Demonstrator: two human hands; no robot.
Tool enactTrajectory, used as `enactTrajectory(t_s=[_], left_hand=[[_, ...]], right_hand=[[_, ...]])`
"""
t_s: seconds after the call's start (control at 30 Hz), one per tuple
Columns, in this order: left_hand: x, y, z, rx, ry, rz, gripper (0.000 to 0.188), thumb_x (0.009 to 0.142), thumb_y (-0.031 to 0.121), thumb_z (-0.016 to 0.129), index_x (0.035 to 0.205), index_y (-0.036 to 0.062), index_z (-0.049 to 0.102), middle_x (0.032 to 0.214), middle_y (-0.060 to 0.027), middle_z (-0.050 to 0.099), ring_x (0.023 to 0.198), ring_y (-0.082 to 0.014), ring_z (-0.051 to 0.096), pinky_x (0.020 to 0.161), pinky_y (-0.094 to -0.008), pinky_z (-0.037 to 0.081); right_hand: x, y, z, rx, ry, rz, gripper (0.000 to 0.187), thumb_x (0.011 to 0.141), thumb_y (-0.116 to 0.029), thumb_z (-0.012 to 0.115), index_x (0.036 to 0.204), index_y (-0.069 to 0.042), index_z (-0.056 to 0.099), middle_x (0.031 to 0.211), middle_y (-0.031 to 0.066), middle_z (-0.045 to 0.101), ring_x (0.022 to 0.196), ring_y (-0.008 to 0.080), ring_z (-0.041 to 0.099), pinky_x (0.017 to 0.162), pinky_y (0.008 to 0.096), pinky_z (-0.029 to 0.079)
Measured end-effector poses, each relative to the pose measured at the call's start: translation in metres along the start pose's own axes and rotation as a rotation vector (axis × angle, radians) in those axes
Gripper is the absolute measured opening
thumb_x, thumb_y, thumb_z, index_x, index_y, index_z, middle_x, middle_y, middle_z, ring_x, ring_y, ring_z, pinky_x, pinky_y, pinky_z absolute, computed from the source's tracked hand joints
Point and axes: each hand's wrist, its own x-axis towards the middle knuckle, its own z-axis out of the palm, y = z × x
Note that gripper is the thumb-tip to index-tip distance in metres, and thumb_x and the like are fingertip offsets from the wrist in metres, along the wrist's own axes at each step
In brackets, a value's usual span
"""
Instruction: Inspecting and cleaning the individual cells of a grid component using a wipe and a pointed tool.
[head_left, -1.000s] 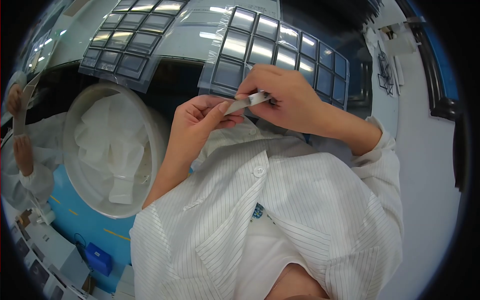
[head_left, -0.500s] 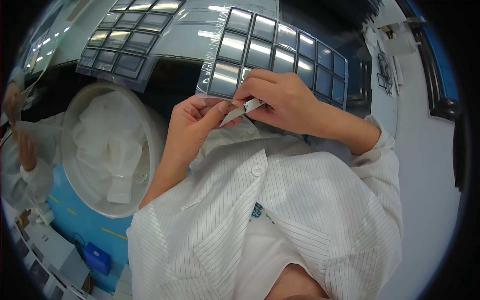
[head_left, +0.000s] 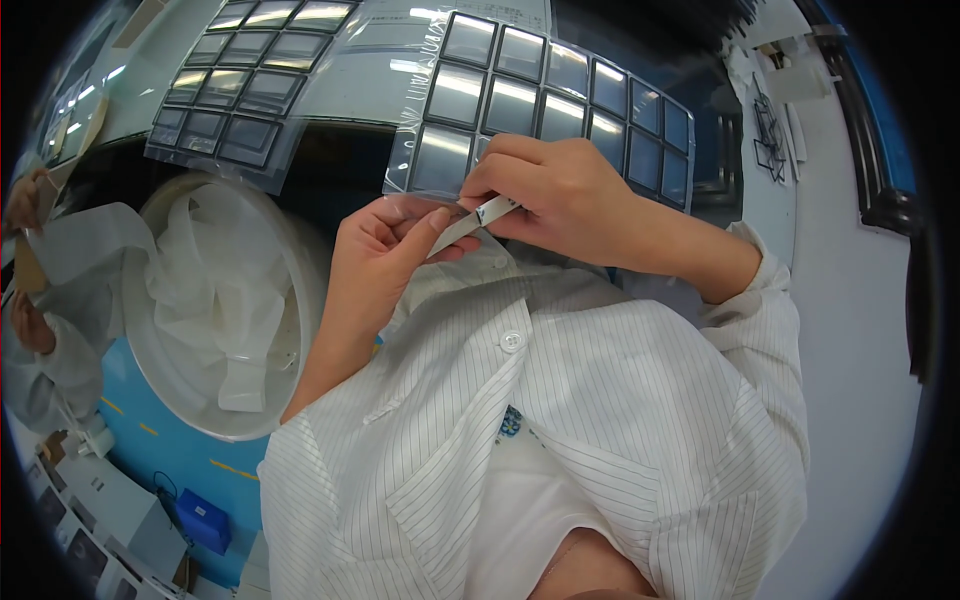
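1. Head view: the strip (head_left: 455, 238), white with dark marks, is held beyond the table's (head_left: 375, 92) near edge, just below the sheet's (head_left: 408, 178) near left corner.
2. The right hand (head_left: 555, 195) pinches the strip's upper end, fingers curled.
3. The left hand (head_left: 385, 243) appears to pinch the lower part between thumb and fingers; whether it also grips the sheet is unclear.
4. The strip looks light, thin and springy; its flat faces near both ends seem the best hold.
5. The sheet, overhanging the table's near edge, looks slippery and floppy at its clear margin; hold it there, as the dark-framed panes (head_left: 443, 155) may be fragile.
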Motion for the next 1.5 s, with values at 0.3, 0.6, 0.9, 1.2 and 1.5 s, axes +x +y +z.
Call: enactTrajectory(t_s=[0.3, 0.6, 0.9, 1.2, 1.5], left_hand=[[0.0, 0.001, -0.001, 0.034, 0.005, -0.008, 0.019, 0.094, 0.007, 0.061, 0.105, -0.0072, 0.064, 0.097, -0.0157, 0.07, 0.083, -0.0204, 0.071, 0.076, -0.0274, 0.058], [0.0, 0.006, 0.002, 0.011, -0.01, -0.01, 0.018, 0.094, 0.006, 0.06, 0.105, -0.0076, 0.065, 0.097, -0.0152, 0.071, 0.086, -0.0187, 0.07, 0.077, -0.0274, 0.057], [0.001, 0.01, -0.004, 0.043, -0.078, 0.039, 0.031, 0.09, 0.002, 0.062, 0.119, -0.0067, 0.056, 0.108, -0.0161, 0.068, 0.097, -0.0193, 0.067, 0.085, -0.0304, 0.056], [0.042, 0.023, -0.019, -0.119, -0.166, -0.268, 0.043, 0.099, 0.03, 0.052, 0.119, -0.0081, 0.054, 0.107, -0.0254, 0.066, 0.094, -0.0299, 0.069, 0.082, -0.0377, 0.059], [0.052, 0.03, -0.028, 0.109, -0.101, -0.262, 0.037, 0.1, 0.029, 0.052, 0.107, -0.0067, 0.061, 0.095, -0.0217, 0.07, 0.081, -0.0288, 0.072, 0.069, -0.0319, 0.06]], right_hand=[[0.002, 0.0, -0.007, -0.042, 0.004, -0.027, 0.026, 0.07, -0.005, 0.077, 0.09, -0.006, 0.061, 0.083, 0.0047, 0.059, 0.066, 0.0202, 0.064, 0.054, 0.028, 0.051], [0.0, 0.002, 0.0, -0.17, -0.056, -0.098, 0.034, 0.068, -0.012, 0.079, 0.094, -0.006, 0.058, 0.085, 0.0047, 0.057, 0.065, 0.0205, 0.063, 0.052, 0.0289, 0.05], [-0.011, -0.007, -0.004, -0.093, -0.133, -0.048, 0.038, 0.066, -0.012, 0.08, 0.097, -0.005, 0.059, 0.088, 0.0044, 0.057, 0.063, 0.02, 0.063, 0.051, 0.0291, 0.05], [-0.02, 0.032, -0.062, -0.055, 0.29, 0.338, 0.018, 0.087, -0.013, 0.07, 0.101, -0.003, 0.065, 0.086, 0.0051, 0.062, 0.073, 0.0147, 0.06, 0.062, 0.0254, 0.047], [-0.014, 0.036, -0.092, 0.098, 0.306, 0.319, 0.02, 0.092, -0.017, 0.063, 0.092, 0.003, 0.064, 0.085, 0.0155, 0.061, 0.078, 0.0295, 0.059, 0.07, 0.0343, 0.046]])
